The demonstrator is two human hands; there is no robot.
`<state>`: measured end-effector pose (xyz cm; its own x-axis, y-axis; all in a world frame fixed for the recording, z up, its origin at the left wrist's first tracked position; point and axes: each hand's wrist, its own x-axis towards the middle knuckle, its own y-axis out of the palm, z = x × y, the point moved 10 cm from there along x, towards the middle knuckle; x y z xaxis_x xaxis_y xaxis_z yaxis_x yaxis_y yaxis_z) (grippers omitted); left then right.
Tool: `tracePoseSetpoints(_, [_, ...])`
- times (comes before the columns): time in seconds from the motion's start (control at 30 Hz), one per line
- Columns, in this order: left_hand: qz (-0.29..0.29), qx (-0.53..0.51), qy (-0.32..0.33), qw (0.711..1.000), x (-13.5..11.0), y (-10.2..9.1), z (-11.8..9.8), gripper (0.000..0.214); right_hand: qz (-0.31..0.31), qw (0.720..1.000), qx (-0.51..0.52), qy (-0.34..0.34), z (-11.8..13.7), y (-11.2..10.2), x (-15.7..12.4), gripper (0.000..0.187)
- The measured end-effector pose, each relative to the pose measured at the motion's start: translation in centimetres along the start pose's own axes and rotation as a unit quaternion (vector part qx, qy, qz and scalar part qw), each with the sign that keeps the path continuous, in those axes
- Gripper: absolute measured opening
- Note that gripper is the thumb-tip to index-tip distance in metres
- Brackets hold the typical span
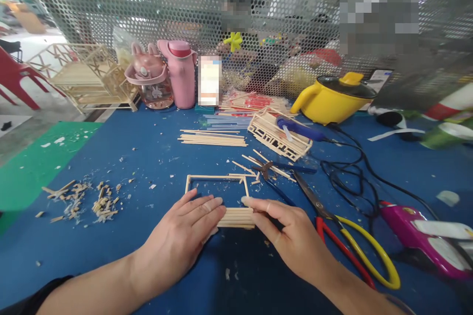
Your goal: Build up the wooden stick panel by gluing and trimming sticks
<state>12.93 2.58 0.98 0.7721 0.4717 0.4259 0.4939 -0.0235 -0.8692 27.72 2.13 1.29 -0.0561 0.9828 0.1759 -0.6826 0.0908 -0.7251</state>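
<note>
Between my hands lies a wooden stick frame (236, 217), its near part a row of sticks laid side by side and its far part an open rectangle. My left hand (185, 224) is laid over its left side, fingers stretched across the row and the thumb tucked at the near edge. On the right, my right hand (284, 226) pinches the row's end between thumb and fingers. Hidden under my left hand is the left end of the row. Just beyond the frame lie cut sticks (266, 165) and blue-handled pliers (266, 170).
Scissors (318, 206) with red and yellow handles lie by my right hand. Behind are a stick bundle (212, 139), a slatted stick model (279, 133), a blue glue gun (301, 129) and a yellow pot (332, 101). Black cable (347, 172) coils right; wood scraps (105, 204) lie left.
</note>
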Motion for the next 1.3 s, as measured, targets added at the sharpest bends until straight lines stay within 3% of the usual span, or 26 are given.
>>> tracePoseSetpoints(0.13, [0.017, 0.006, 0.005, 1.0, 0.1, 0.1, -0.2, 0.034, -0.038, 0.997, 0.044, 0.057, -1.2, -1.1, -0.5, 0.035])
tracePoseSetpoints(0.27, [0.014, 0.011, -0.012, 1.0, -0.3, -1.0, 0.1, 0.043, -0.028, 0.999, 0.019, 0.003, 0.1, -1.0, -0.6, 0.028])
tracePoseSetpoints(0.37, [-0.049, -0.032, -0.136, 0.989, -1.3, -3.5, 3.3, 0.042, 0.002, 0.999, -0.006, -0.052, 1.2, -0.1, -0.6, 0.036])
tracePoseSetpoints(0.43, [-0.063, -0.104, -0.291, 0.949, -2.8, -4.1, 6.9, 0.036, 0.017, 0.997, -0.023, -0.074, 1.5, 0.4, -0.7, 0.039])
tracePoseSetpoints(0.5, [-0.028, -0.21, -0.419, 0.883, -4.6, -2.7, 9.3, 0.036, 0.022, 0.995, -0.046, -0.09, 1.5, 0.7, -0.7, 0.041])
tracePoseSetpoints(0.53, [0.003, -0.267, -0.454, 0.85, -5.1, -1.5, 9.6, 0.038, 0.02, 0.993, -0.057, -0.097, 1.5, 0.9, -0.7, 0.042])
tracePoseSetpoints(0.63, [0.073, -0.402, -0.472, 0.781, -5.4, 1.3, 8.6, 0.039, 0.009, 0.99, -0.071, -0.118, 1.7, 1.1, -0.7, 0.04])
tracePoseSetpoints(0.8, [0.103, -0.465, -0.495, 0.727, -5.6, 2.9, 7.5, 0.041, 0.011, 0.992, -0.057, -0.114, 1.8, 1.3, -0.5, 0.031])
tracePoseSetpoints(0.93, [0.109, -0.479, -0.503, 0.711, -5.4, 2.8, 8.0, 0.048, 0.04, 0.995, -0.036, -0.08, 1.6, 1.5, -0.3, 0.033])
tracePoseSetpoints(1.03, [0.1, -0.487, -0.498, 0.711, -5.3, 2.4, 8.5, 0.054, 0.049, 0.999, 0.015, -0.014, 0.4, 1.6, -0.2, 0.043])
tracePoseSetpoints(1.17, [0.095, -0.485, -0.459, 0.738, -4.8, 2.2, 7.9, 0.051, 0.035, 0.978, 0.192, 0.071, -1.3, 1.9, -0.1, 0.035])
tracePoseSetpoints(1.3, [0.008, -0.484, -0.418, 0.769, -2.5, 0.8, 8.0, 0.042, -0.053, 0.96, 0.267, 0.063, -0.8, -0.1, 1.6, 0.047])
